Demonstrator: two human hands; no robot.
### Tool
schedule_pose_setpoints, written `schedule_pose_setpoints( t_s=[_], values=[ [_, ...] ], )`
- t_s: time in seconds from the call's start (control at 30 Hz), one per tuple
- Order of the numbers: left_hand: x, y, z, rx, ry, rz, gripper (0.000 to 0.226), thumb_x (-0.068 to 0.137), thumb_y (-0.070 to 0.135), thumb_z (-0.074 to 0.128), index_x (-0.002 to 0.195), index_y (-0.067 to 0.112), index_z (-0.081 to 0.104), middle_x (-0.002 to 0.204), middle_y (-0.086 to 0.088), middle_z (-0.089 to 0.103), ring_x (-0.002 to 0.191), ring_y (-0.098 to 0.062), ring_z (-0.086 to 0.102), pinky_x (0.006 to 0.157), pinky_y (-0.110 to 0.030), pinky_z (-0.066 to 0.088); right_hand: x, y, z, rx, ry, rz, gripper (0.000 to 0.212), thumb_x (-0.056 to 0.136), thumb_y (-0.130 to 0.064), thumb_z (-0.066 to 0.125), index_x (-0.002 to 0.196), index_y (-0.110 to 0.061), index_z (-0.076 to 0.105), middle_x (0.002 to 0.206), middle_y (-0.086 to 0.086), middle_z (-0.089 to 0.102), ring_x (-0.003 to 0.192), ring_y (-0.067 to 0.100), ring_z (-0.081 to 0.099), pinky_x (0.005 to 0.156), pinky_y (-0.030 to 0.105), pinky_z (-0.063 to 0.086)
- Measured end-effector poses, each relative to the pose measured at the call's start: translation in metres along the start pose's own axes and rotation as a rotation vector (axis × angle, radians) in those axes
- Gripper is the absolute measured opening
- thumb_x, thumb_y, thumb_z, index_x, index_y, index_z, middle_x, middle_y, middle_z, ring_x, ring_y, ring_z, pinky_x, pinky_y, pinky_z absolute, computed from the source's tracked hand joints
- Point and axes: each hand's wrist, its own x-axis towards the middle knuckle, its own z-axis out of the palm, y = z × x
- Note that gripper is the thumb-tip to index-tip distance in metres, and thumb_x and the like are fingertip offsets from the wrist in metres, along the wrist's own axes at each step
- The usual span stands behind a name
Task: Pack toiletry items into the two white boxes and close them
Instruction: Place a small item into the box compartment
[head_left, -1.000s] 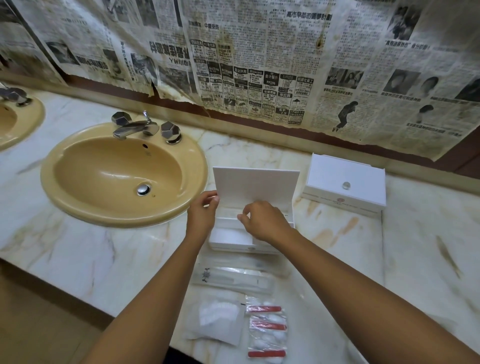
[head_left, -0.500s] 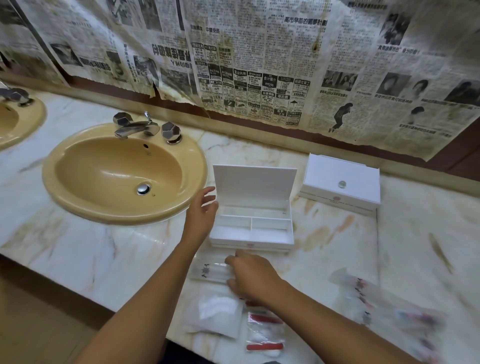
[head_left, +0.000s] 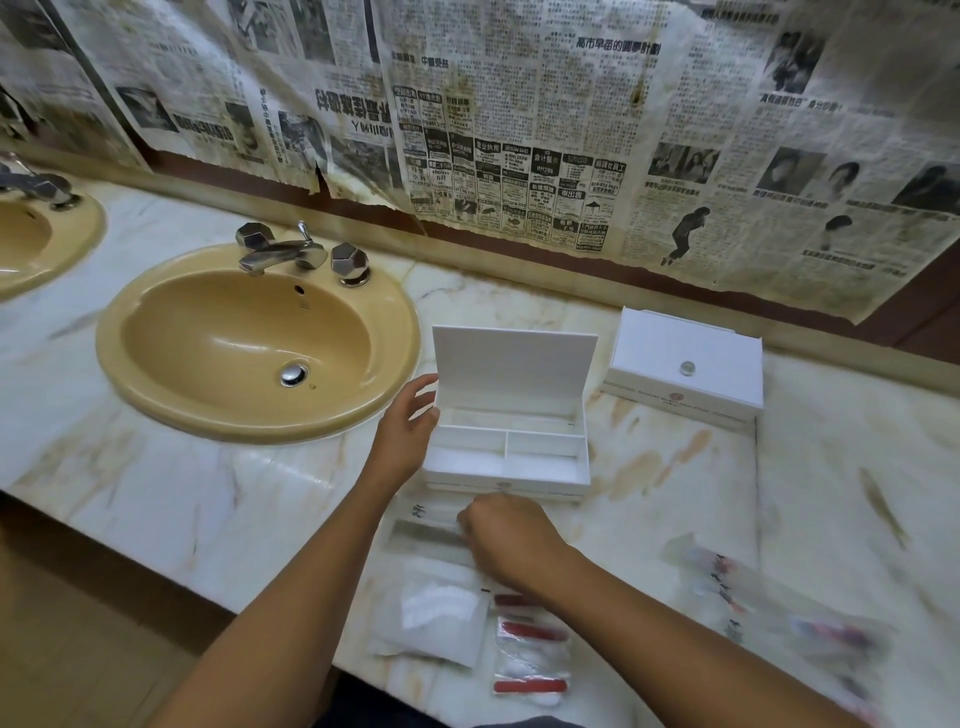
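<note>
I see the marble counter (head_left: 182, 499) w/ 2 yellow sinks (head_left: 249, 343), bare stone free btwn the near sink's rim and the counter's front edge. 2 white boxes: open box (head_left: 511, 441) lid up, 3 compartments, just right of the sink; closed box (head_left: 685, 364) further right by the back wall. My left hand (head_left: 405, 436) rests relaxed, fingers loose, against the open box's left wall; right hand (head_left: 506, 535) is curled over the clear sachets (head_left: 426, 525) before the box, can't tell if pinching one.

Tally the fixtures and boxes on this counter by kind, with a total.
Sinks: 2, the yellow sink and the partial sink at the left edge.
White boxes: 2, the open box and the closed box.
Total: 4.
</note>
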Motion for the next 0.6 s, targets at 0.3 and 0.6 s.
schedule_pose_setpoints(
  t_s=[0.3,0.6],
  values=[
    [0.001,0.006,-0.004,-0.059,-0.017,-0.097,0.04,0.1,0.011,0.052,0.13,0.038,0.054,0.135,0.004,0.057,0.122,-0.005,0.054,0.081,-0.039,0.051,-0.004,0.0,-0.041,-0.062,0.119,-0.022,0.024,0.08,0.004,0.048,0.062,-0.01,0.039,0.059,0.001,0.03,0.069,0.025,0.04,0.062,0.032,0.032],
    [-0.001,0.008,-0.007,-0.167,-0.061,-0.11,0.038,0.099,0.011,0.055,0.129,0.034,0.056,0.129,0.004,0.061,0.117,-0.004,0.058,0.074,-0.026,0.053,0.001,0.021,-0.112,-0.1,0.316,0.064,0.018,0.084,-0.002,0.05,0.085,-0.017,0.061,0.071,0.001,0.041,0.075,0.022,0.039,0.065,0.031,0.033]
  ],
)
